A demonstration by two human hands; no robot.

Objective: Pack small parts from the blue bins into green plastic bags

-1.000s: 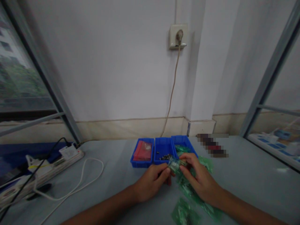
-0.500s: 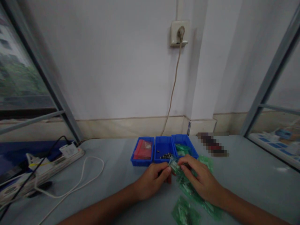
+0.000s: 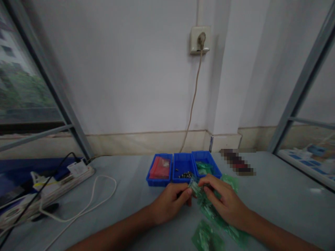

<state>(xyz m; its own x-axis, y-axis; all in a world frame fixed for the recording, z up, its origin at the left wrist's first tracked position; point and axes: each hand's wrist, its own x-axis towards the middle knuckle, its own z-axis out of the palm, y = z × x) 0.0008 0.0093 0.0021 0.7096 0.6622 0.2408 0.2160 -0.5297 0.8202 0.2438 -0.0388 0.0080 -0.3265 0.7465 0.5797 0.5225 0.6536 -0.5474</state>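
A small clear greenish plastic bag (image 3: 194,185) is held between my two hands, just in front of the blue bins. My left hand (image 3: 171,202) pinches its left edge between thumb and fingers. From the right, my right hand (image 3: 225,198) closes its thumb and forefinger on the bag's other side. What lies inside the bag is too small to make out. Under and beside my right hand lie several green plastic bags (image 3: 213,213) with metallic-looking contents. Nearer the front edge is another green bag (image 3: 206,237).
Behind my hands stand a blue bin with red bags (image 3: 149,181), a blue bin with small metal parts (image 3: 181,158) and a blue bin with green bags (image 3: 217,170). A white power strip (image 3: 52,191) and a looped white cable (image 3: 91,202) lie at left. A blurred-out item (image 3: 238,162) lies back right.
Both hands keep hold of the small bag in nearly the same place. My right fingers have shifted slightly on it. The whole view has moved down a little.
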